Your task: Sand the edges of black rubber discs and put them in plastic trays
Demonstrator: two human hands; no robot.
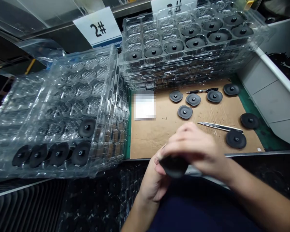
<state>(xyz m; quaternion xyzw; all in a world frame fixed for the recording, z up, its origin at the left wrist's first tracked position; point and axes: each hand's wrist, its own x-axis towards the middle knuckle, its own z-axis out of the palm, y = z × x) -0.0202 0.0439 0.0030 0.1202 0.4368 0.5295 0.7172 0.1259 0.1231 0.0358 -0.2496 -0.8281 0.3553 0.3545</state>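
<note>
Rubber disc (174,166), black and matte

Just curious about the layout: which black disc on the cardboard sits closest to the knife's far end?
The bottom-right disc, lying just below the far end of the knife; every other disc lies farther from that end.

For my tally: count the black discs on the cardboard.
7 black discs: four along the far edge, one just nearer, two right, by the utility knife; the right hand may hide others.
</note>
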